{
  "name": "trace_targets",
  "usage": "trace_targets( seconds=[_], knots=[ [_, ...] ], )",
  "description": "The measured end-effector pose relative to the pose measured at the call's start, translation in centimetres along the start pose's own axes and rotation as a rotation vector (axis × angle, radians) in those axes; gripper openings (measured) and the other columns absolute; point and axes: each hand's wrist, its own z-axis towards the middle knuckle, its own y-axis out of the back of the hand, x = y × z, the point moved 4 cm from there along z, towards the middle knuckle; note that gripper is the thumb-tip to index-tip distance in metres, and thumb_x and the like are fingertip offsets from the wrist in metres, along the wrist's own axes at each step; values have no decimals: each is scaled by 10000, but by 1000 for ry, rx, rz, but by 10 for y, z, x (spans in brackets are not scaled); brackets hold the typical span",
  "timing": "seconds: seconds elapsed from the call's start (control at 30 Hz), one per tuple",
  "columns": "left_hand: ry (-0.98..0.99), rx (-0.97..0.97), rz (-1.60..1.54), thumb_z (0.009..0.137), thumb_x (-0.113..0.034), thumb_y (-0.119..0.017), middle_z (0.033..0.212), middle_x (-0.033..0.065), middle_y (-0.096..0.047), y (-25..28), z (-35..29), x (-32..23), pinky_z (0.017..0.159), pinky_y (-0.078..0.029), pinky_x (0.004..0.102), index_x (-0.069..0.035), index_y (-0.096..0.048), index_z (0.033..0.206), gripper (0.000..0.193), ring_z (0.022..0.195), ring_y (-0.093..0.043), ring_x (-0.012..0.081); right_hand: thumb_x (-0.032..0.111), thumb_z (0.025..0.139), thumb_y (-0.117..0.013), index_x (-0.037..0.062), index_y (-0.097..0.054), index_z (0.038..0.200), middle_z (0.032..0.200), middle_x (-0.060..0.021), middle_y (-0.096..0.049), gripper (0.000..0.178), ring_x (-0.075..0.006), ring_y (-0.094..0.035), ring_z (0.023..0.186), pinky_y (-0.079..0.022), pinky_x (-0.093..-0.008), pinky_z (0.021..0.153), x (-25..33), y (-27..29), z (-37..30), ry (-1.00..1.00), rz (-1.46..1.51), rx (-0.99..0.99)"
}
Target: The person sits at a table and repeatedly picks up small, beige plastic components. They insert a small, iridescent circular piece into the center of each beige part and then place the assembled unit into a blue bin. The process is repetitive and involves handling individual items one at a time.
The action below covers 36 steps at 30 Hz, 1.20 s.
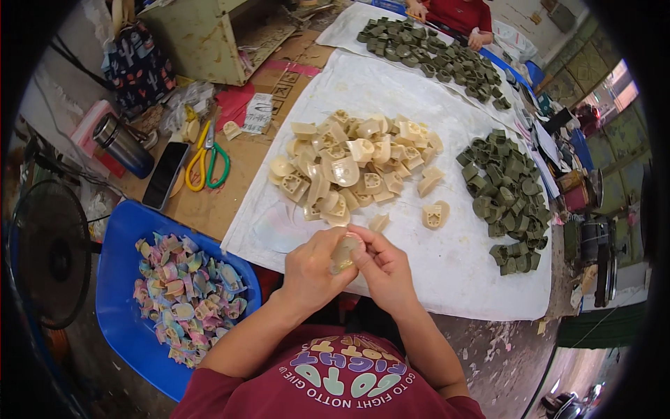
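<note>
Head view, left grip and right grip pinching one pale piece, cream heap beyond

Sm. pale cream pc, glossy, rounded, partly hidden, held btwn both hands

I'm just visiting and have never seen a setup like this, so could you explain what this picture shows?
There's no robot here, only a person's bare left hand and right hand. The picture comes from a wide-lens camera worn on that person's head, looking down, which is why straight edges bend.

On the table, a white covering carries a heap of cream pieces, with dark green pieces to the right and at the far end, where another person is. At lower left, a blue tub holds multicoloured pieces.

Both hands hold a small pale piece between them.
</note>
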Motion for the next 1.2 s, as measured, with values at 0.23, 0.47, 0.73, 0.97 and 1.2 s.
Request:
trace_targets(
  seconds=[0.23, 0.47, 0.73, 0.97, 1.2],
  knots=[
    [359, -235, 408, 723, -97, -717, 972, 164, -629, 142, -76, 86, 766, -507, 379, -35, -619, 1102, 396, 880, -632, 309, 83, 844, -682, -6, -613, 1107, 1075, -154, -642, 287, -234, -642, 920, -503, -308, 788, -12, -35, 15, 214, -575, 33],
    [386, -307, 667, 723, -67, -740, 1246, 185, -530, 170, -95, 84, 1002, -397, 388, -13, -593, 1186, 489, 1169, -509, 353, 108, 758, -684, 17, -619, 876, 789, -131, -586, 162, -299, -607, 757, -495, -419, 663, -30, -96, 57, 592, -1031, 159],
    [79, -215, 234, 710, -46, -735, 1077, 146, -607, 100, -47, 54, 931, -408, 425, -21, -639, 1063, 367, 1019, -566, 332, 91, 726, -664, 52, -641, 718, 785, -91, -590, 46, -280, -597, 782, -492, -381, 667, -23, -52, 40, 401, -1157, 292],
    [-56, 4, -54, 726, -16, -712, 1013, 148, -643, 54, -42, 40, 906, -434, 409, -17, -648, 1017, 298, 1001, -590, 318, 29, 705, -689, 50, -670, 827, 895, -60, -653, 125, -244, -588, 777, -501, -338, 698, -21, -14, 15, 536, -1062, 188],
    [-198, 171, 68, 695, 13, -652, 1045, 149, -618, 19, -42, 78, 903, -424, 414, -54, -669, 1028, 340, 1012, -568, 329, 94, 854, -627, 23, -661, 860, 887, -59, -653, 79, -146, -600, 779, -479, -286, 714, -48, 58, 7, 83, 56, -223]
  ],
)
